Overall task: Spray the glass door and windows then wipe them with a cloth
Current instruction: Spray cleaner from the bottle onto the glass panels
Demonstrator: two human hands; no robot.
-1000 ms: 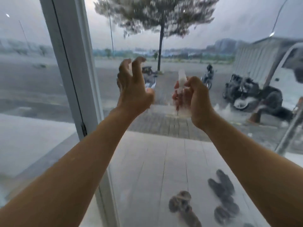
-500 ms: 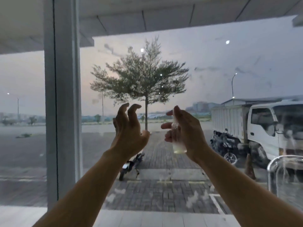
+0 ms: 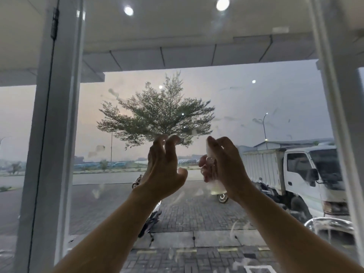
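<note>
a spray bottle [image 3: 217, 188] is clamped upright in the right hand [image 3: 226, 166], close before the glass [image 3: 236, 95], a finger over its top, judged ready for spraying. the left hand [image 3: 165, 170] is raised before the glass, fingers loosely curled, empty.

No legible txt, label, brand or no. can be made out. Any print on the small clear plastic spray bottle [image 3: 216, 187] or the white box truck [image 3: 295, 174] outside is too blurred to be read.

view: tilted upward, ceiling lights [image 3: 222, 3] newly in frame | left hand [image 3: 164, 170], right hand [image 3: 226, 166]: raised higher | spray bottle [image 3: 215, 189]: lifted along
</note>
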